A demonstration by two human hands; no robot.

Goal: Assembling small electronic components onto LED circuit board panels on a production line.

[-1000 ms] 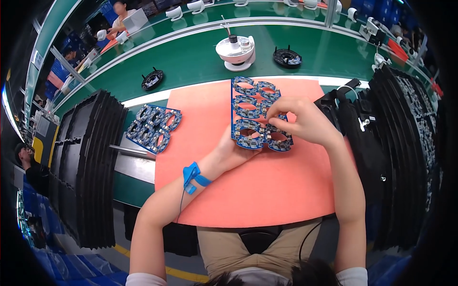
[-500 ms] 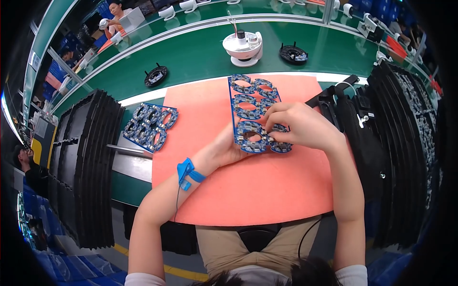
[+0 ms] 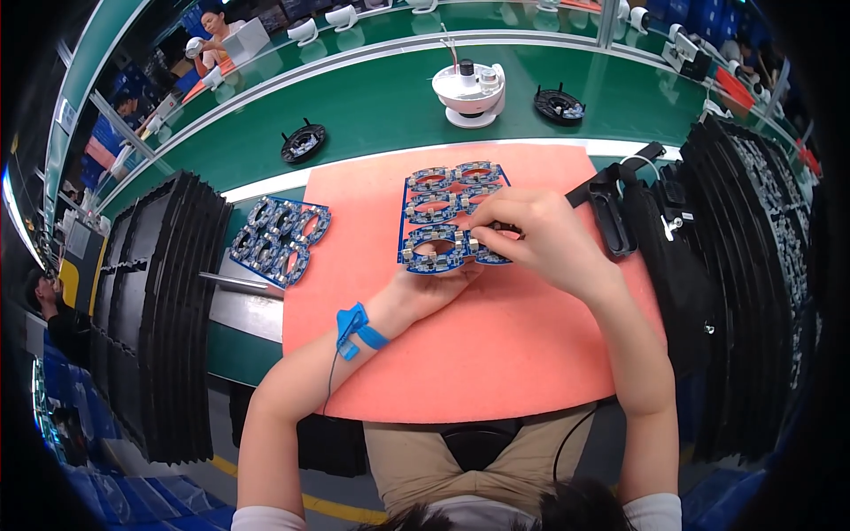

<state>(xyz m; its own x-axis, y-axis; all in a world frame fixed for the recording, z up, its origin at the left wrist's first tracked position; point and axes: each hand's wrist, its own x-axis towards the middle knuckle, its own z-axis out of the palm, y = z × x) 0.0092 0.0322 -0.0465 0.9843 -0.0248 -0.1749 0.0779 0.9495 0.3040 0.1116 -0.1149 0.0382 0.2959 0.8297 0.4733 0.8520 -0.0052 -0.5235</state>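
A blue circuit board panel (image 3: 435, 249), made of several ring-shaped boards with small connectors, is held tilted above the pink mat. My left hand (image 3: 439, 288) supports its near end from below, the fingers mostly hidden behind it; a blue wrist strap with a thin cord is on that arm. My right hand (image 3: 536, 232) is closed in a pinch at the joint between the two nearest rings. A small dark bit shows under its fingers, too hidden to name. To the left, a second circuit board panel (image 3: 281, 239) lies partly over the mat's edge.
Stacked black trays (image 3: 159, 310) stand at left, and more trays (image 3: 753, 230) with boards at right. Beyond the pink mat (image 3: 460, 363), a white device housing (image 3: 469, 93) and two black round parts (image 3: 304, 142) sit on the green belt (image 3: 381, 115). People work farther off.
The panel has shifted left and tilted differently, with both hands moving along with it. The white housing and black round parts have moved slightly right on the belt.
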